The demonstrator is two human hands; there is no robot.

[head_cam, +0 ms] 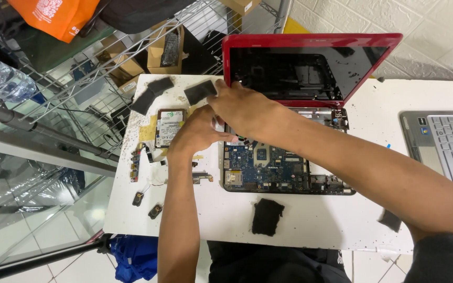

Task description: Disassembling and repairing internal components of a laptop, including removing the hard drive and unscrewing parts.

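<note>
Laptop (289, 167), red-lidded and stripped to its blue motherboard (268, 165), lies under both your hands. Your right hand (245, 107) pinches a black foam pad (200, 91); whether your left hand (197, 131) grips anything, I cannot tell. A hard drive (170, 127) lies just left of your grip. You seem mid-strip-down; lift gently, clear of the board.

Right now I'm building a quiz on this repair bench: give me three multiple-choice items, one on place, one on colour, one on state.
1. Where is the hard drive?
A left of the laptop
B on the lid
C on the floor

2. What colour is the lid?
A silver
B red
C blue

3. What state is the laptop in?
A shut
B whole, with keyboard
C opened, board bare

Answers:
1 A, it lies on the table by the left hand.
2 B, a red frame rings the screen.
3 C, the blue board shows below the right hand.
</note>
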